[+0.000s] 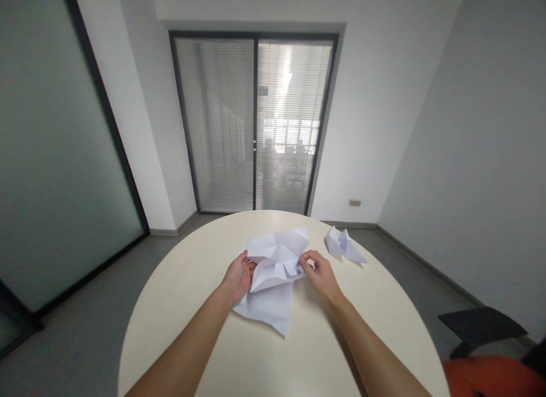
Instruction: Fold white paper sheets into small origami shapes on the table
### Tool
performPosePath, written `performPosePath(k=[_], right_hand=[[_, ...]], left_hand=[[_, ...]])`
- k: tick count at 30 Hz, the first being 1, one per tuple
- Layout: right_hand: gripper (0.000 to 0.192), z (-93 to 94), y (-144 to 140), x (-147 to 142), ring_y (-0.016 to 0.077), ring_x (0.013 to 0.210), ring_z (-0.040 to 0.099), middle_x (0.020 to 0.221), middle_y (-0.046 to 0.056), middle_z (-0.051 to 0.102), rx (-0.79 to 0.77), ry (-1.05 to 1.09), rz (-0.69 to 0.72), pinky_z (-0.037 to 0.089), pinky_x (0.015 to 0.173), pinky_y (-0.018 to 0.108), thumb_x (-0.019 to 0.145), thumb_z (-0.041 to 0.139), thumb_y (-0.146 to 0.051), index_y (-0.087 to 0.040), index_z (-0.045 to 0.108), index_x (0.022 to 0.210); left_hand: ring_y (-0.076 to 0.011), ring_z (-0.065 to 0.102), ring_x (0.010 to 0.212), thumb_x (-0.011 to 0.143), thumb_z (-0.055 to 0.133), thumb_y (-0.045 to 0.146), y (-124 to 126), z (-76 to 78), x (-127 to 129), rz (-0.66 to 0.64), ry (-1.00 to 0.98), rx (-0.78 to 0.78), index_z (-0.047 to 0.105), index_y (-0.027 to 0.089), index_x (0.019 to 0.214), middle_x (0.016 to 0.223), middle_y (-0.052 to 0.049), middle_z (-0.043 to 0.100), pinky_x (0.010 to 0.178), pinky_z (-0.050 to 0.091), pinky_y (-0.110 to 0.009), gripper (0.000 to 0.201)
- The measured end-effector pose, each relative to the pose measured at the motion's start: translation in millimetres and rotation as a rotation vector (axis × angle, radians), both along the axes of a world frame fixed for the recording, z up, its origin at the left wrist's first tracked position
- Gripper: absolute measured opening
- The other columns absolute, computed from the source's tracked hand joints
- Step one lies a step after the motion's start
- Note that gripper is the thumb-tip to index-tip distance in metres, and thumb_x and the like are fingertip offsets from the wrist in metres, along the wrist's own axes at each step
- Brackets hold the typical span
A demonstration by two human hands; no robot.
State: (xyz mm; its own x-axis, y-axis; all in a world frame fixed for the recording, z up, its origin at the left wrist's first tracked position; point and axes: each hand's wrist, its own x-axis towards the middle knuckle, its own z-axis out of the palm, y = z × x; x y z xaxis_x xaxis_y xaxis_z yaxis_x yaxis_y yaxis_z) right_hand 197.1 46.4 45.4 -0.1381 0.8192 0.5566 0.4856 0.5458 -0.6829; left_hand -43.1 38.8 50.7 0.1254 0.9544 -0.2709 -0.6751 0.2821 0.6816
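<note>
round table [196, 351]: creased paper [273, 272] pinched between both hands

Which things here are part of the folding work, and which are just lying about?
In hand:
- left hand and right hand, each pinching an edge of the creased white paper
- flat white sheet under it

Lying about:
- folded paper model on the round table
- chair at the right
</note>
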Motion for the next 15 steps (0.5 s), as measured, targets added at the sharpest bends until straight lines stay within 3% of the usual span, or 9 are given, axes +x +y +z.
performPosePath(k=[5,11,13,15], right_hand=[[0.016,-5.1,-2,-6,0.024,0.096,0.061,0.099,0.005,0.068,0.003,-0.109,0.052,0.045,0.089,0.037,0.084,0.06,-0.036,-0.023,0.062,0.092],[0.064,-11.2,1,-10,0.0284,0.104,0.061,0.117,0.011,0.063,-0.003,0.036,-0.097,0.049,0.089,0.042,0.071,0.077,-0.048,-0.022,0.046,0.12],[0.071,-11.9,4,-10,0.0289,0.108,0.06,0.122,0.013,0.062,0.018,0.055,-0.113,0.048,0.093,0.043,0.071,0.077,-0.047,-0.021,0.043,0.127],[0.066,-12.2,6,-9,0.0291,0.112,0.059,0.125,0.014,0.061,0.033,0.05,-0.119,0.046,0.097,0.045,0.074,0.074,-0.045,-0.02,0.044,0.129]], left_hand=[[-0.0234,0.074,0.082,0.097,0.044,0.027,-4,3.4,4,0.027,-0.04,0.032,0.062,0.011,0.109,0.089,-0.01,0.075,0.083,0.057,-0.035,0.027],[-0.0226,0.073,0.084,0.097,0.044,0.029,-7,5.9,6,-0.064,-0.055,0.072,0.063,0.012,0.111,0.091,-0.01,0.075,0.081,0.057,-0.034,0.029],[-0.0226,0.073,0.084,0.098,0.043,0.031,-8,5.2,6,-0.091,-0.036,0.079,0.063,0.013,0.108,0.09,-0.01,0.075,0.08,0.057,-0.034,0.029],[-0.0231,0.073,0.083,0.099,0.042,0.032,-8,4.6,7,-0.104,-0.005,0.096,0.063,0.012,0.104,0.088,-0.011,0.075,0.078,0.057,-0.034,0.03]])
